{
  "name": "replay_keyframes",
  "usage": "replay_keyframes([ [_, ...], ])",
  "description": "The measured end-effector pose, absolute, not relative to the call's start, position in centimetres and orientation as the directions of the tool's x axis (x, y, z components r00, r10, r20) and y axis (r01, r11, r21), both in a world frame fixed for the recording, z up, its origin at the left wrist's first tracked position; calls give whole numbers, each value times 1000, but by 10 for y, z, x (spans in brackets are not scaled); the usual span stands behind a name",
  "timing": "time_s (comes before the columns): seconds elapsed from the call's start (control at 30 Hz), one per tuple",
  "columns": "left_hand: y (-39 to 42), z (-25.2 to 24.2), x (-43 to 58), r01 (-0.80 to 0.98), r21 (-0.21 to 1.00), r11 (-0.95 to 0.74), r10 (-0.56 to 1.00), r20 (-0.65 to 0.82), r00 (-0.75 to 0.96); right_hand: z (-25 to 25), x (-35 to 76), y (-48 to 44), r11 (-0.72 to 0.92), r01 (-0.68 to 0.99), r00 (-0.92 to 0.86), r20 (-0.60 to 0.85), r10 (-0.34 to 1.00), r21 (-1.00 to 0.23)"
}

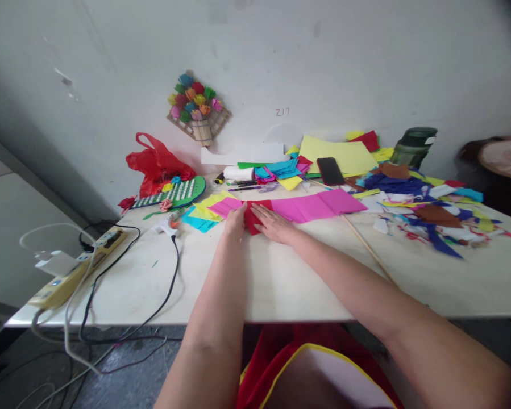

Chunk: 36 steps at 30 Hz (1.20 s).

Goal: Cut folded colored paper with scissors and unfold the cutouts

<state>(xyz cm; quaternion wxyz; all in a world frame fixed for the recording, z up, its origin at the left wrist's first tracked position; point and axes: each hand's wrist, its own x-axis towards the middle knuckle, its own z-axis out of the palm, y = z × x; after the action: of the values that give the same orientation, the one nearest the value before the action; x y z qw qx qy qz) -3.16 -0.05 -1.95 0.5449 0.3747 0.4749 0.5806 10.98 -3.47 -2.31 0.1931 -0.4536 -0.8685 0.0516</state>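
Observation:
A piece of red crepe paper [252,226] lies on the table over a long pink strip of paper [310,208]. My right hand [275,225] rests palm down on the red paper, fingers stretched out and pressing it flat. At the red paper's left edge is my left hand [235,222], its fingers drawn together and holding that edge; some of its fingers are hidden. Yellow sheets [210,205] and a blue sheet [199,220] stick out just left of it, partly under the pink paper.
On the left lie a hot glue gun [168,226], its black cord and a power strip [78,272]. A thin stick [368,247] lies right of my hands. Behind are a phone [330,171] and a red plastic bag [157,165]. Paper scraps [436,216] and a dark bottle [412,146] stand right.

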Motion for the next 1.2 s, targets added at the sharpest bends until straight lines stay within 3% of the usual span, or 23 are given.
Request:
replay_keyframes([
  [0.27, -1, -22, -29, -293, 956, 3, 990, -45, -134, -25, 110, -33, 567, 775, -498, 284, 819, -277],
  [0.53, 7, -24, -31, -244, 968, 58, 972, -110, -206, -21, 117, -34, 480, 842, -447, 177, 877, -248],
  [0.67, 6, -22, -34, -97, 994, 45, 960, -70, -273, -15, 122, -39, 432, 875, -416, 118, 902, -220],
  [0.87, -1, -11, -33, 341, 940, 2, 913, 137, -385, -16, 136, -37, 353, 914, -345, 72, 936, -198],
  [1.03, -9, -7, -28, 478, 878, -3, 892, 218, -395, -16, 147, -30, 305, 922, -296, 76, 952, -238],
  [1.2, -14, -3, -25, 743, 660, 111, 922, 210, -324, -15, 156, -25, 197, 949, -194, 38, 980, -247],
])
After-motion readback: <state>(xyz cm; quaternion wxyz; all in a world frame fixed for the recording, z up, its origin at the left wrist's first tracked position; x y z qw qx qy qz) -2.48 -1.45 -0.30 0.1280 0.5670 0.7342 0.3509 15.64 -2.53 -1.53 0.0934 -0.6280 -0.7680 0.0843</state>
